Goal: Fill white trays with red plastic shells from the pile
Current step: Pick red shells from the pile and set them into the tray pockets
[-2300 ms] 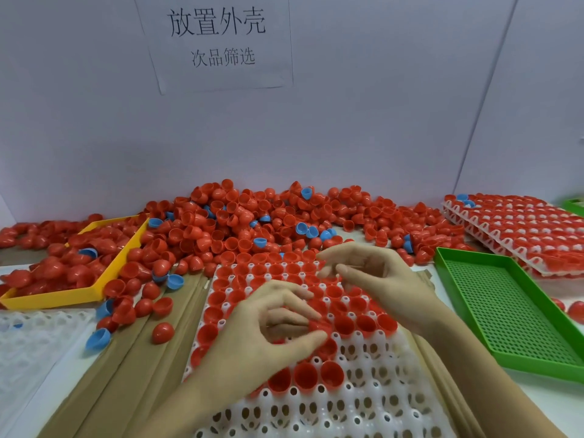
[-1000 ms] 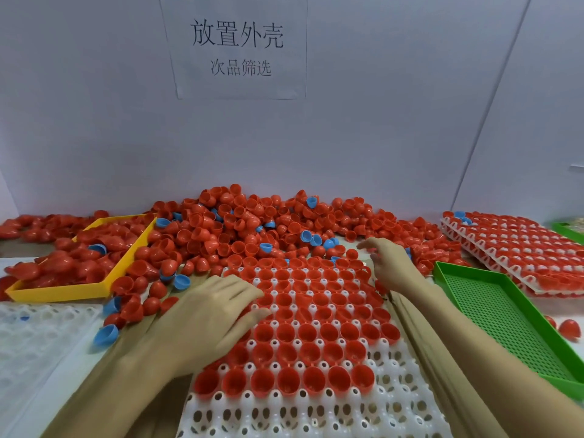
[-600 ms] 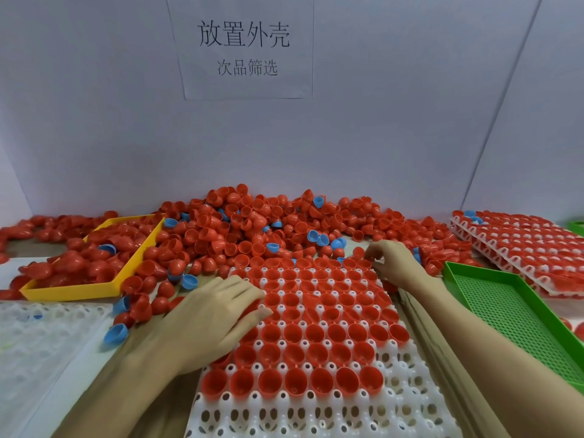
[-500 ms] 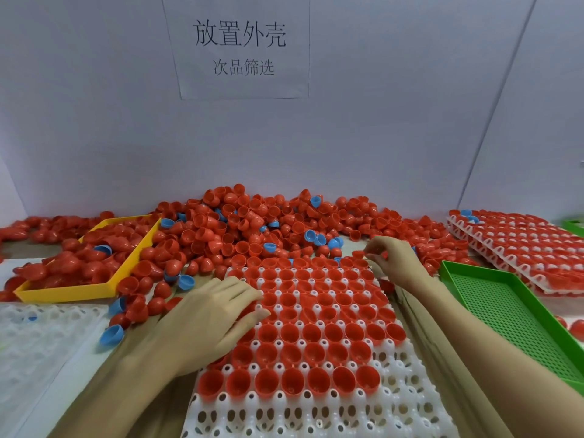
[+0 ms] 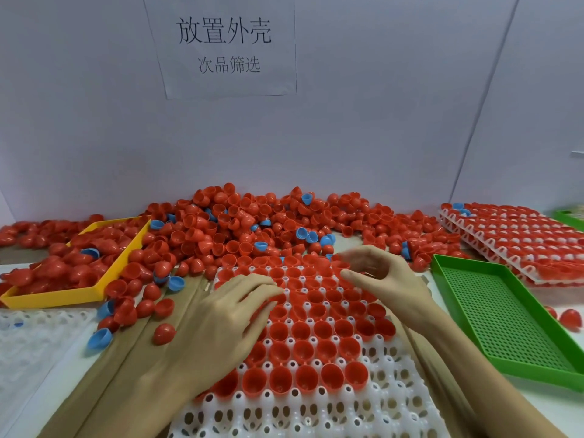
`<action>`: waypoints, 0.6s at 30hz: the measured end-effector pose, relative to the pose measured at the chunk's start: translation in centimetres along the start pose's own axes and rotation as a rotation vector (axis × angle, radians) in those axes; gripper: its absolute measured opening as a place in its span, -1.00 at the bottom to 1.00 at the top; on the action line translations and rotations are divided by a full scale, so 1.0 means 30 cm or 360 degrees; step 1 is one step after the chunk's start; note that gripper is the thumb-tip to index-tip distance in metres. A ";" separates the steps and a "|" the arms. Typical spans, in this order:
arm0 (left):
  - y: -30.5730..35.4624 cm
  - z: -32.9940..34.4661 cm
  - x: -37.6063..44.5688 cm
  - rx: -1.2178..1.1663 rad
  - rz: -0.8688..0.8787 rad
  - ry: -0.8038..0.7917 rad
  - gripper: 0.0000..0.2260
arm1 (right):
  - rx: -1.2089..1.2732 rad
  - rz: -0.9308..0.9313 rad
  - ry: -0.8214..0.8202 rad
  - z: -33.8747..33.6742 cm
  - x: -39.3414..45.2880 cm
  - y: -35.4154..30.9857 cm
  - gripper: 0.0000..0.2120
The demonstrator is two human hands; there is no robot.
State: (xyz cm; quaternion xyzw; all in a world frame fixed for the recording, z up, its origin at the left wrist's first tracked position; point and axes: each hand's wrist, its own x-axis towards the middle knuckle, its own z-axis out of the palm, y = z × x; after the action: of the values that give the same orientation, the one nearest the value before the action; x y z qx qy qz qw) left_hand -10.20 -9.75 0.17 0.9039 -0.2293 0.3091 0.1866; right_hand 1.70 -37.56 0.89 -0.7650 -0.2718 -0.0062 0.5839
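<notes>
A white tray [image 5: 395, 406] with round sockets lies in front of me. Red shells [image 5: 316, 330] fill its far rows, and the near rows are bare. Behind it spreads the big pile of red shells [image 5: 240, 222] with a few blue ones mixed in. My left hand [image 5: 227, 324] lies on the tray's left side, fingers straight and resting on seated shells. My right hand [image 5: 382, 276] hovers over the tray's far right part. Its fingers are loosely curved and the thumb is held apart. I see no shell between them.
A yellow tray [image 5: 57, 298] with red shells sits at the left. A green perforated tray [image 5: 505, 314] lies at the right, with stacked filled trays [image 5: 521, 235] behind it. An empty white tray [image 5: 31, 343] lies at near left. Loose blue shells [image 5: 99, 339] rest on brown cardboard [image 5: 126, 374].
My right hand has drawn back from the pile's edge to above the tray's far rows, and its fingers have spread. My left hand stays on the tray's left side.
</notes>
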 end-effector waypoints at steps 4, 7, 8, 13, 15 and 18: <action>0.068 0.018 0.017 -0.0388 -0.0239 -0.0093 -0.58 | 0.0124 -0.0086 -0.0219 0.039 -0.012 -0.067 -0.74; 0.109 0.028 0.037 -0.0731 -0.0362 -0.0125 -0.62 | 0.0133 -0.0148 -0.0429 0.078 -0.025 -0.092 -0.72; 0.121 0.029 0.042 -0.0814 -0.0398 -0.0072 -0.69 | 0.0136 -0.0171 -0.0467 0.087 -0.029 -0.096 -0.72; 0.133 0.034 0.056 -0.0886 -0.0601 0.0166 -0.88 | 0.0163 -0.0215 -0.0533 0.095 -0.046 -0.111 -0.73; 0.133 0.040 0.058 -0.0928 -0.0678 0.0188 -0.91 | 0.0157 -0.0242 -0.0548 0.106 -0.048 -0.105 -0.71; 0.120 0.040 0.070 -0.0977 -0.0794 0.0104 -0.89 | 0.0145 -0.0230 -0.0566 0.114 -0.052 -0.098 -0.71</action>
State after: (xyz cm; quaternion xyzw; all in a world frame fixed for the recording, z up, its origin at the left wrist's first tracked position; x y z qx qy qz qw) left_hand -10.08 -13.92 1.34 0.8238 -0.0783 0.2000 0.5247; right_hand -1.91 -34.63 1.92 -0.7053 -0.4248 0.0993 0.5588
